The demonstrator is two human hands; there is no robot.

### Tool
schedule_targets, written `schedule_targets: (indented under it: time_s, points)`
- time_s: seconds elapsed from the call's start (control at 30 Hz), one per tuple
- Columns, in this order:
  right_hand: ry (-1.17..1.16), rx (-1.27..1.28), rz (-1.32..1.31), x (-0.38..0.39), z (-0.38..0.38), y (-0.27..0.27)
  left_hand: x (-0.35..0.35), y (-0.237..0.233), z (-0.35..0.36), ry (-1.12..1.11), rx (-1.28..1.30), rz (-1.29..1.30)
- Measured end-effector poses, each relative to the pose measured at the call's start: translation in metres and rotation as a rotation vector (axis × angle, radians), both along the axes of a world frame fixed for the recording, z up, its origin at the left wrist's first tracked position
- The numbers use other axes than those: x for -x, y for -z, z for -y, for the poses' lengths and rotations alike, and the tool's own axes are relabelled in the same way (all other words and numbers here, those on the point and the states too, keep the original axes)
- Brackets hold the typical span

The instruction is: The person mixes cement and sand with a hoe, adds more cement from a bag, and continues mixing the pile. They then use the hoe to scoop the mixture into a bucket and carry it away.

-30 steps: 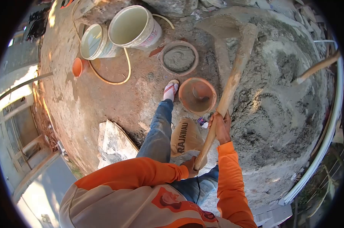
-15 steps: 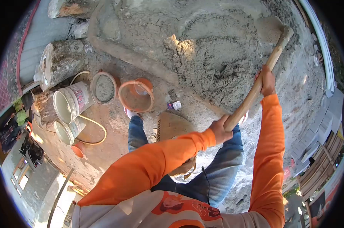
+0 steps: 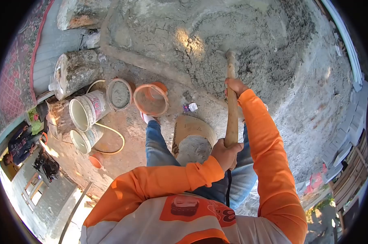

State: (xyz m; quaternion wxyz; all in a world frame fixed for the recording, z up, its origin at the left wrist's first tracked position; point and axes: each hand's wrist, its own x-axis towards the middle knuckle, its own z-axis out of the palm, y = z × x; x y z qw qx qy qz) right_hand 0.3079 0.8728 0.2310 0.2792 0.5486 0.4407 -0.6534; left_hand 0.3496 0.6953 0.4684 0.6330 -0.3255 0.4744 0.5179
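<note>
Both of my hands are closed around the wooden handle of a hoe. My left hand grips its near end, close to my body. Farther up, my right hand wraps the handle below the head. The hoe's blade is mostly hidden, sunk in wet grey mortar. Between my legs stands a brown paper sack, its open top showing grey powder.
Left of my feet stand an orange bucket, a bucket of grey mix and two tilted white buckets. Cut logs lie beyond. Grey blocks are stacked at right. A person is at far left.
The hoe has swung left and been drawn nearer, from the upper right into the middle of the mortar. Both hands moved with it. The sack's powder now shows.
</note>
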Motion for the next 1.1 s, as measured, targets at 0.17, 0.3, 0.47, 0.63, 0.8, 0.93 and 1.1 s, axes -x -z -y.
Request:
schedule_targets:
  time_s: [0.17, 0.3, 0.47, 0.63, 0.8, 0.93, 1.1]
  points:
    - [0.002, -0.036, 0.024, 0.031, 0.005, -0.058, 0.041, -0.040, 0.019, -0.001, -0.140, -0.044]
    - [-0.044, 0.022, -0.140, 0.047, 0.014, -0.109, 0.076, -0.096, 0.055, -0.030, -0.295, -0.061]
    - [0.333, 0.188, -0.068, 0.095, 0.052, -0.140, 0.094, -0.171, 0.130, 0.118, -0.259, -0.145]
    - [0.267, 0.257, -0.033, 0.123, 0.086, -0.063, 0.105, -0.210, 0.212, 0.301, -0.168, -0.236]
    - [0.396, 0.433, 0.010, 0.129, 0.203, -0.065, 0.128, -0.240, 0.289, 0.315, -0.061, -0.282]
    - [0.454, 0.462, 0.022, 0.128, 0.292, -0.049, 0.123, -0.218, 0.372, 0.257, -0.113, -0.413]
    - [0.577, 0.375, -0.041, 0.119, 0.418, -0.023, 0.139, -0.135, 0.565, 0.221, -0.137, -0.027]
